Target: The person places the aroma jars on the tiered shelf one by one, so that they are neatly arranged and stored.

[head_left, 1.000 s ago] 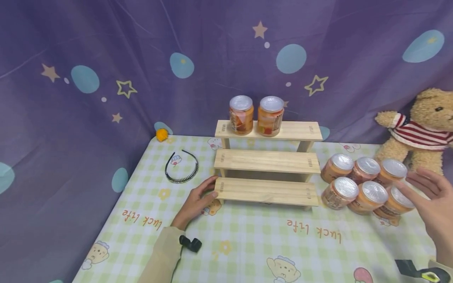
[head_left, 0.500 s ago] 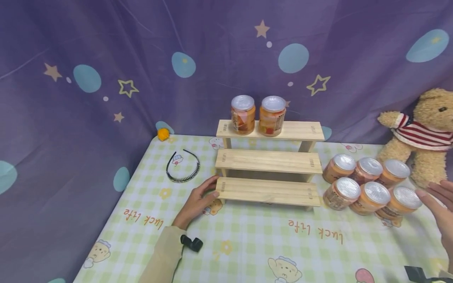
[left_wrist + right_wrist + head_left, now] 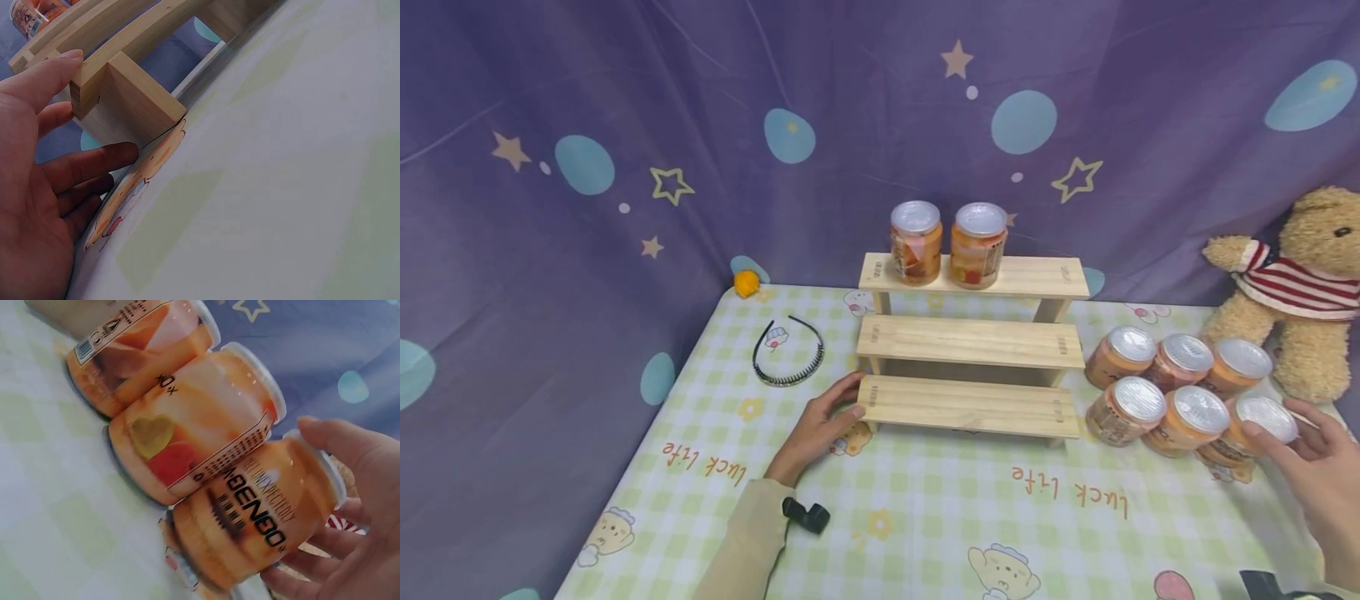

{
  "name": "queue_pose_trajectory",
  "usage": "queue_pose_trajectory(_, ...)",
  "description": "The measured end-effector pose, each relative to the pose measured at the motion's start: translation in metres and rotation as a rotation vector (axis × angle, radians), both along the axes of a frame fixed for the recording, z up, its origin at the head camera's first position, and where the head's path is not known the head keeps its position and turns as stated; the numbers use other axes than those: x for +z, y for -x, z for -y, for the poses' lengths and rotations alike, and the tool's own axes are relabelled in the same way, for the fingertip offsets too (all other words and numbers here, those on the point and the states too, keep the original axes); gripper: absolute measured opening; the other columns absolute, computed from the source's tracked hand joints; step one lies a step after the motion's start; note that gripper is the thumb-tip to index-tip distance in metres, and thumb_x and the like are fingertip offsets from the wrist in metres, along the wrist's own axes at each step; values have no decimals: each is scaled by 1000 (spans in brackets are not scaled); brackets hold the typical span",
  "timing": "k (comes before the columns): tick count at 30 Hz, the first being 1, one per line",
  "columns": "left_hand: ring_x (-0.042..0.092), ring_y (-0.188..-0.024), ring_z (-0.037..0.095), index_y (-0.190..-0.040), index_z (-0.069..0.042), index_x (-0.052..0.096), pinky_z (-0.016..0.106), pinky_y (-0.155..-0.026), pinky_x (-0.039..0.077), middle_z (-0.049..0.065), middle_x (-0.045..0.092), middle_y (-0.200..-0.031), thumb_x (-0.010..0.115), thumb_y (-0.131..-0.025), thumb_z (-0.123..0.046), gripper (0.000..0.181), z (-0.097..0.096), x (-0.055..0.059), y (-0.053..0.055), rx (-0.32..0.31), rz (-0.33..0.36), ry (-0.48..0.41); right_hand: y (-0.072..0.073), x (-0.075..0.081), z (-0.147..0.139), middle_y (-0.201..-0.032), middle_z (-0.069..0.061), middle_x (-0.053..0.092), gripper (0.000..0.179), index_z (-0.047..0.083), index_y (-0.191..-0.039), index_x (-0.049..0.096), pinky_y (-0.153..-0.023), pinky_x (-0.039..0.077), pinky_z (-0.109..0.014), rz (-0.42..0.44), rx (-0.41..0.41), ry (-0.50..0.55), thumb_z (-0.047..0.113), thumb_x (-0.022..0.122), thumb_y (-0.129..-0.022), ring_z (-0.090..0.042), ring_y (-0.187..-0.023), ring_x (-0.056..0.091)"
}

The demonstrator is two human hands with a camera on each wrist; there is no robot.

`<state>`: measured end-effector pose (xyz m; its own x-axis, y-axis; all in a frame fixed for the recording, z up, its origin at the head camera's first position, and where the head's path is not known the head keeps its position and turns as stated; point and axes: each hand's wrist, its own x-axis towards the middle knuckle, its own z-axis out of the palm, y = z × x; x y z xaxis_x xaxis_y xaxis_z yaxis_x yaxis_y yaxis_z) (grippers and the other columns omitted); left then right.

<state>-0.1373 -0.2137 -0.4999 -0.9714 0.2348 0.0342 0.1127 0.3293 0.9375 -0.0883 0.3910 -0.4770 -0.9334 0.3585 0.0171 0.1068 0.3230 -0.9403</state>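
Observation:
My left hand grips the left end of the lowest board of a three-step wooden display stand. In the left wrist view, its thumb lies on the board's end, the lower fingers stretched beside the leg. Over on the right, my right hand is curved round the front-right jar of canned fruit, which stands on the table. In the right wrist view, the thumb is at the foil lid's edge and the other fingers lie round the far side of that jar.
Two similar jars stand on the top step. Several more jars form two rows right of the stand. Behind them sits a teddy bear in a striped shirt. A black headband and an orange object lie left. A purple curtain hangs behind.
My right hand first moved right, off the jars, then came back left and down round the front-right jar. The left hand keeps its hold on the stand.

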Motion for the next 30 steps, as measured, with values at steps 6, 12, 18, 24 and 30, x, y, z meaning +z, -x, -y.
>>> queue_pose_trajectory(6,58,-130,30,-152,-20,44,25,-109,41,13,64,-136,64,-99,-24,57,1,-1,0,-5,-10,-3,-3,-12,-4,-145,24,47,75,23,-157,29,-74,40,5,-42,57,31,1,65,-95,19,-128,42)
queue_pose_trajectory(12,59,-129,30,-152,-18,44,25,-110,41,14,65,-136,64,-99,-22,57,1,-2,1,-13,-21,-6,-5,-19,-2,-120,40,49,77,24,-155,36,-74,40,5,-72,27,-76,-2,70,-90,26,-103,46)
queue_pose_trajectory(18,59,-129,29,-152,-20,44,31,-112,40,13,65,-136,64,-99,-22,57,1,-1,0,-4,-8,-8,1,-20,1,-125,38,49,77,27,-154,38,-77,37,4,-18,-20,-133,7,75,-89,25,-102,46)
queue_pose_trajectory(24,59,-129,26,-152,-20,44,24,-109,41,14,64,-137,64,-99,-23,57,1,-1,-1,-5,-9,-12,6,-16,3,-110,41,53,75,25,-148,48,-72,41,3,-47,-66,-76,1,78,-84,24,-92,52)
queue_pose_trajectory(30,59,-129,26,-152,-17,44,24,-108,43,15,64,-137,64,-99,-20,57,1,-3,0,-13,-15,-32,7,-15,5,-106,37,61,75,20,-144,53,-74,43,2,-80,-122,50,-7,79,-79,20,-92,57)
